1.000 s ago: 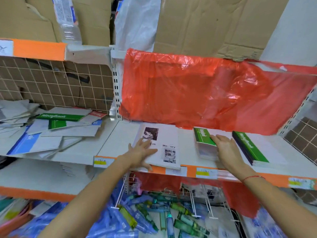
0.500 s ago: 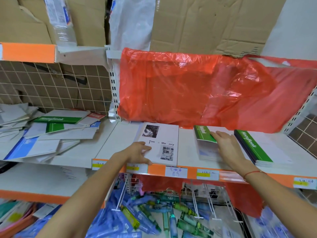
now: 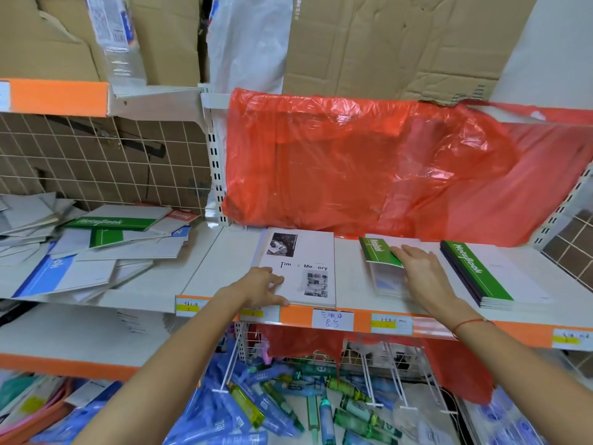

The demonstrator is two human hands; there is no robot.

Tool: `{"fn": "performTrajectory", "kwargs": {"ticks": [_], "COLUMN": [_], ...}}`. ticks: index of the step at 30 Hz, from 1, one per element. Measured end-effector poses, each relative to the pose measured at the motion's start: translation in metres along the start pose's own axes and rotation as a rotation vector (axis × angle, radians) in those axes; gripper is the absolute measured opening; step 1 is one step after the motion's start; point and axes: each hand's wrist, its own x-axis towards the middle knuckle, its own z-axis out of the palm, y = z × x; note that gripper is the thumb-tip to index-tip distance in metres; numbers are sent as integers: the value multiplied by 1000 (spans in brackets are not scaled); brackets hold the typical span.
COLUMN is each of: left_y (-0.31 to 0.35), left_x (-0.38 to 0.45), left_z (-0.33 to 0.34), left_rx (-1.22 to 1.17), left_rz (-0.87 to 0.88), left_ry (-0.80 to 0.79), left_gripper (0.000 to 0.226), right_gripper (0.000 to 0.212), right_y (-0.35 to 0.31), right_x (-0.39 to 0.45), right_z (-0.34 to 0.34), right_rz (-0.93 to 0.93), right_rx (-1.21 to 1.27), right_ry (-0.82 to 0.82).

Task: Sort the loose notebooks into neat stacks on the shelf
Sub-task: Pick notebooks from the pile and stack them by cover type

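1. Left hand (image 3: 262,289) grips the near-left corner of the white "Time Memory" notebook (image 3: 303,268), thumb at the front edge — it lies flat on the shelf (image 3: 224,268).
2. Right hand (image 3: 420,271), fingers straight, presses the middle stack (image 3: 383,268).
3. Green "Notebook" stack (image 3: 478,274) lies just to the right; loose notebooks (image 3: 96,252) are heaped on the left bay.

white notebook cover (image 3: 301,268): "Time Memory", partly faded
green notebook bands (image 3: 468,268): "NoteBook"
handwritten shelf tag (image 3: 332,319): "85"
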Motion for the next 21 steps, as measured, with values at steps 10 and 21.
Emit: {"fn": "performTrajectory", "kwargs": {"ticks": [10, 21], "left_y": [0, 4], "left_x": [-4, -7], "left_z": [4, 7], "left_rx": [-19, -106], "left_rz": [-67, -49], "left_ry": [50, 68], "left_gripper": [76, 72], "right_gripper": [68, 70], "right_y": [6, 3], "right_x": [-1, 4], "right_z": [-1, 1], "right_rz": [-21, -46], "right_rx": [-19, -4], "right_ry": [7, 16]}}
